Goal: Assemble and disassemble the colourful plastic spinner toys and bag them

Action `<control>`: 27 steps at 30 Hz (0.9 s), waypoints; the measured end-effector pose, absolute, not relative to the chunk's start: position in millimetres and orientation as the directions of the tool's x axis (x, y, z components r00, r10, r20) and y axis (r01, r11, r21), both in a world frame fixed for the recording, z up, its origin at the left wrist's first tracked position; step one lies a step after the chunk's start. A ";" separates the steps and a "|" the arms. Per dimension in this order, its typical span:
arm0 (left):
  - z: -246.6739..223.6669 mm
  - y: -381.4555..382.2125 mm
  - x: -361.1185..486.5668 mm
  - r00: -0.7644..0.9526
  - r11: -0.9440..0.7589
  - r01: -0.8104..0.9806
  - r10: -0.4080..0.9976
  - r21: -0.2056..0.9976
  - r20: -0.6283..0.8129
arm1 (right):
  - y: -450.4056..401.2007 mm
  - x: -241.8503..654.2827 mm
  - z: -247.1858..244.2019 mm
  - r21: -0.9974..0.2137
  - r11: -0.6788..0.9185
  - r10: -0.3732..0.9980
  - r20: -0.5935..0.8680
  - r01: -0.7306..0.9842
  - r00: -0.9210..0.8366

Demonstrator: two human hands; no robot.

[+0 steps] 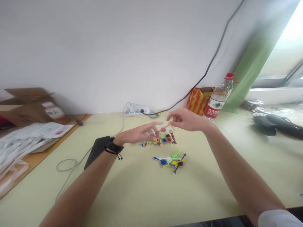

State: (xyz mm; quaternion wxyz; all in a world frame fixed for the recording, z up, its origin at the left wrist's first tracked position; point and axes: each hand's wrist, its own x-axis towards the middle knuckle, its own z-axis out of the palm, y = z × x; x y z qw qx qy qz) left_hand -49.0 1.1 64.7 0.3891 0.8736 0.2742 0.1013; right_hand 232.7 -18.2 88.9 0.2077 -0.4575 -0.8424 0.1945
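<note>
The right hand (183, 119) is pinching one end of a red arrow spinner (163, 130) between thumb and fingertips, apparently by its slim shaft so that the round hub is staying uncovered. The left hand (142, 133) is reaching in from the other side with its fingers loosely spread, probably to be steadying the piece; whether a fingertip is touching it, I cannot tell. Both hands are hovering over the loose coloured discs (164, 140) and loose arrows (173, 137), seemingly kept there so that small parts are lying within easy reach.

Nearer the person, a cluster of spinners (174, 163) in blue, white, green, yellow and black is overlapping on the pale tabletop (142, 195), perhaps because it is being kept apart from the loose parts. A black flat device (97, 150) is lying beside the left forearm. Against the wall, a power strip (136, 110) is taking a dark cable (208, 67), while a Nongfu Spring water bottle (215, 104) is standing by a red-and-yellow striped bag (196, 101), likely set back to be leaving the working area free
</note>
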 end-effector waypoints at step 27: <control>51.6 28.7 -73.5 0.760 -0.310 0.413 0.636 0.857 -0.136 | -50.4 156.1 47.0 -0.161 0.618 0.625 -0.494 0.770 -0.605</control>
